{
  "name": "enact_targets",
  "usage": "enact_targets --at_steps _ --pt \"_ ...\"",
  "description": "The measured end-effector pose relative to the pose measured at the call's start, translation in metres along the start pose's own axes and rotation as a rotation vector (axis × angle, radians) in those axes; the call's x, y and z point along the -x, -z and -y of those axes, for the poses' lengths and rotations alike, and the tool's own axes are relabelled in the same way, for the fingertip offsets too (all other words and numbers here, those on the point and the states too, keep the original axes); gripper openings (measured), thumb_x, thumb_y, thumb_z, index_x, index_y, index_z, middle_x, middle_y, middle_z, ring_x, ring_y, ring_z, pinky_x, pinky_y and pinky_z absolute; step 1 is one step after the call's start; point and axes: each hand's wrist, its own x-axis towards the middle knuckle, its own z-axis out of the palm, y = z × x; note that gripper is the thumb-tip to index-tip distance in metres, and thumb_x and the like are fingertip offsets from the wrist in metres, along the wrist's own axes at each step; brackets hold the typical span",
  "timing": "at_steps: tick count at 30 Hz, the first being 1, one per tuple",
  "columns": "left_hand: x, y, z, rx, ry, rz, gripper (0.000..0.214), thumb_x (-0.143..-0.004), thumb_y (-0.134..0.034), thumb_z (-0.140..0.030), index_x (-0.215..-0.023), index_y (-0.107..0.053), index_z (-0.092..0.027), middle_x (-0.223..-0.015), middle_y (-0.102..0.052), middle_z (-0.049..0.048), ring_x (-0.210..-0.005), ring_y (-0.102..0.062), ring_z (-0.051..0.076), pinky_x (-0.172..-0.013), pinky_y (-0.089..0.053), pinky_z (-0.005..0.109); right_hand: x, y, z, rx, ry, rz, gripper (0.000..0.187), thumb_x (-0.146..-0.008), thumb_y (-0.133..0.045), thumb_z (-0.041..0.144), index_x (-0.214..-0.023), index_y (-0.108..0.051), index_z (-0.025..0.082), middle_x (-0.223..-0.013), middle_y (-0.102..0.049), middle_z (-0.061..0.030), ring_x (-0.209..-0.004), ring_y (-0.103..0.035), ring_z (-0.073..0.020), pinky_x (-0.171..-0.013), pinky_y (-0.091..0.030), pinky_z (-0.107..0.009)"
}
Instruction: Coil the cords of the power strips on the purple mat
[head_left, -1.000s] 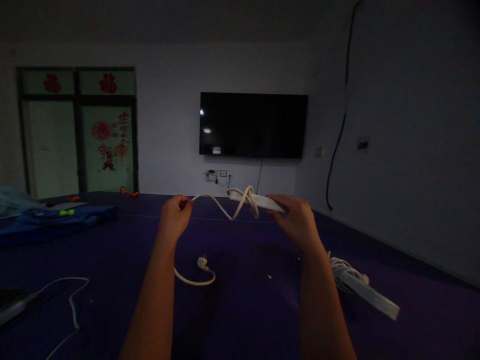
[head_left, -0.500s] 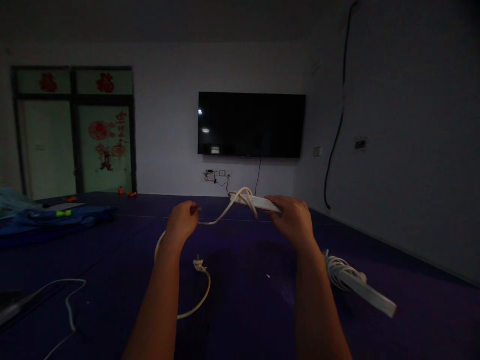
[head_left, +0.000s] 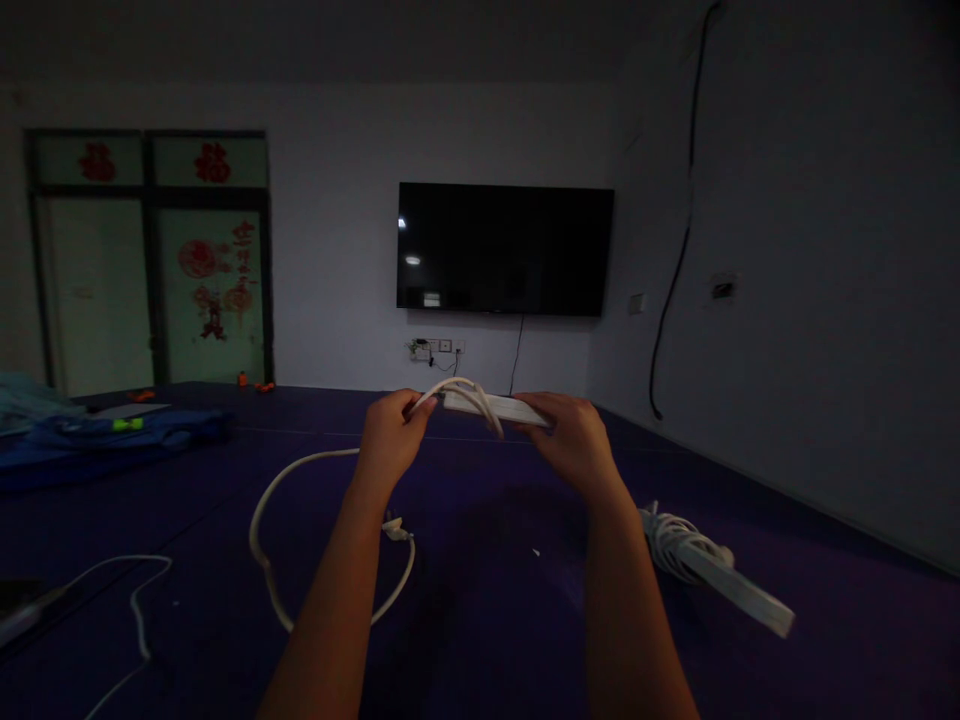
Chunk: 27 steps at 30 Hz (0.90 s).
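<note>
A white power strip (head_left: 517, 409) is held up in front of me, its right end gripped by my right hand (head_left: 574, 435). Loops of its white cord (head_left: 461, 386) pass around the strip's left part. My left hand (head_left: 394, 430) is closed on the cord close to the strip's left end. From there the cord drops in a wide curve to the purple floor mat (head_left: 480, 600). Its plug (head_left: 395, 528) lies on the mat just right of my left forearm.
A second power strip (head_left: 750, 597) with coiled cord lies at the right. Another white cable (head_left: 139, 610) runs along the lower left. Blue cloth (head_left: 150, 435) is heaped at the far left. A television (head_left: 504, 250) hangs on the back wall.
My left hand has moved right and up toward the power strip with the cord in it. The trailing cord now spreads in a wider loop at the left.
</note>
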Motion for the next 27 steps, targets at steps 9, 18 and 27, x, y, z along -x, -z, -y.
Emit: enact_targets --at_steps 9,18,27 --pt "-0.009 0.006 0.045 -0.008 0.213 0.020 0.033 -0.075 -0.046 -0.044 -0.058 -0.057 -0.018 -0.050 -0.057 0.0005 -0.053 -0.055 0.016 -0.053 -0.036 0.024 0.000 0.005 0.002 -0.044 -0.012 -0.133 0.028 -0.075 -0.060 0.022 -0.102 -0.068 0.023 -0.101 -0.071 -0.0045 -0.090 -0.065 -0.0233 -0.080 -0.048 -0.035" --pt "-0.008 0.009 0.059 -0.060 0.258 -0.103 0.029 -0.073 -0.049 -0.041 -0.059 -0.060 -0.018 -0.056 -0.062 0.0030 -0.057 -0.058 0.018 -0.053 -0.038 0.025 0.007 0.011 -0.009 0.222 -0.133 -0.166 0.027 -0.076 -0.058 0.021 -0.101 -0.068 0.024 -0.101 -0.070 -0.0038 -0.093 -0.063 -0.0248 -0.083 -0.044 -0.039" --pt "-0.006 0.023 0.075 -0.093 0.372 -0.504 0.028 -0.076 -0.048 -0.041 -0.069 -0.060 -0.017 -0.064 -0.064 0.0051 -0.061 -0.060 0.019 -0.054 -0.041 0.026 0.019 0.015 -0.039 -0.011 -0.141 0.119 0.029 -0.069 -0.060 0.014 -0.093 -0.071 0.025 -0.093 -0.073 -0.0033 -0.088 -0.066 -0.0225 -0.077 -0.049 -0.033"
